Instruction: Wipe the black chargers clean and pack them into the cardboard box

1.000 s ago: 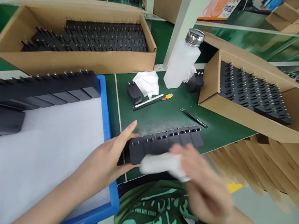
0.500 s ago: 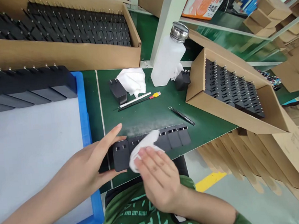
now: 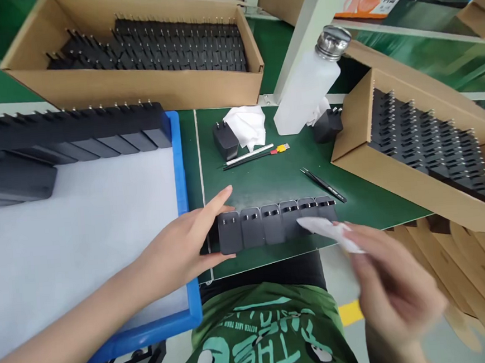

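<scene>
- Left hand [image 3: 180,248] lies flat on the bench [image 3: 267,179], fingers spread, thumb and forefinger cupping the left end of the row of black chargers [image 3: 275,223]; reads as a stop so the row can't slide sideways.
- Row: six black plug adapters lying side by side, touching, prong faces up, near the bench's front edge, just right of the blue tray [image 3: 178,170]. Lined up tight, likely so one pass covers all.
- Right hand [image 3: 393,287], blurred, fingers pressed together, pinching a white wipe [image 3: 330,231]; the wipe's tip overlaps the right end of the row. The hand itself is off the bench edge.
- Blue tray to the left has a white liner and more black chargers standing in a row along its back.
- Cardboard box [image 3: 134,89] behind and another cardboard box [image 3: 414,173] tilted at right, both packed with chargers, prongs up; tilt probably for easy reach.
- White dispenser bottle [image 3: 306,87] with metal cap stands at back, a crumpled cloth [image 3: 246,126] and a loose charger [image 3: 225,141] beside it.
- Tweezers [image 3: 323,185] lie just behind the row, apart from it.
</scene>
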### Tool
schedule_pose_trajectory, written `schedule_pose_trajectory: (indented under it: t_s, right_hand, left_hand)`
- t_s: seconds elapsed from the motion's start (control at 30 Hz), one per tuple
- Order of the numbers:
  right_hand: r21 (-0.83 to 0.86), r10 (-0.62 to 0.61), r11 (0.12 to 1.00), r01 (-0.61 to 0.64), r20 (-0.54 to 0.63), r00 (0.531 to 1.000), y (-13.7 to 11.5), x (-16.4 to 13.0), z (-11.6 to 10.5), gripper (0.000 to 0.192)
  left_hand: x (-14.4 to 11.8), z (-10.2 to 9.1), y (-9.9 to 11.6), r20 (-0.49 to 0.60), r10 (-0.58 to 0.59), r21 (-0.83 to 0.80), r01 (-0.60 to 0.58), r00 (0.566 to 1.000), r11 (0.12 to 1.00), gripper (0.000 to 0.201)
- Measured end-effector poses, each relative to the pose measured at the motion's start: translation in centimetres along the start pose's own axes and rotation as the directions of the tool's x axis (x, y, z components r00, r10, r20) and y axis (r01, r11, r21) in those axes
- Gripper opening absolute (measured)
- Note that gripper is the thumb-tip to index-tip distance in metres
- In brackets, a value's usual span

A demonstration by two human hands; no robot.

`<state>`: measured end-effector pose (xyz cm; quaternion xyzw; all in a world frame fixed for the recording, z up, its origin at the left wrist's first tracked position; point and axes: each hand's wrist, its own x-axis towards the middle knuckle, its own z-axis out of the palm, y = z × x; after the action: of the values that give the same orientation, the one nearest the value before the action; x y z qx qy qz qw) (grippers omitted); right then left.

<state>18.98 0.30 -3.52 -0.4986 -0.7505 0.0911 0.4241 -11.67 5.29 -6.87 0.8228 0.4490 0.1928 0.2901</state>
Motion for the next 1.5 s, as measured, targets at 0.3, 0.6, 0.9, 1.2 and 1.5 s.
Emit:
schedule_pose_trajectory:
  t_s: [0.3,0.6,0.9,1.2,1.5]
  right_hand:
    - [-0.054,-0.350,0.929,0.367,0.196,0.916,-1.1,0.8,6.8,0.033]
    - [0.048,-0.258,0.966,0.253,0.178,0.950,-1.0,0.8,5.1,0.033]
    - [0.041,-0.293,0.956,0.292,0.233,0.927,-1.3,0.8,5.9,0.034]
    - [-0.007,-0.271,0.959,0.283,0.263,0.926,-1.7,0.4,5.6,0.033]
    - [0.014,-0.274,0.960,0.281,0.265,0.924,-1.7,0.3,5.7,0.033]
  left_hand:
    - [0.5,0.4,1.2,-0.030,0.031,0.010,-0.031,0.999,0.999,0.099]
    - [1.0,1.5,1.7,-0.068,0.032,0.013,-0.032,0.997,0.999,0.079]
    - [1.2,1.4,1.9,-0.077,0.036,0.027,-0.034,0.996,0.999,0.073]
    - [1.0,1.3,1.6,-0.061,0.037,0.040,-0.035,0.997,0.999,0.074]
    - [1.2,1.3,1.6,-0.083,0.075,0.047,-0.072,0.994,0.996,0.073]
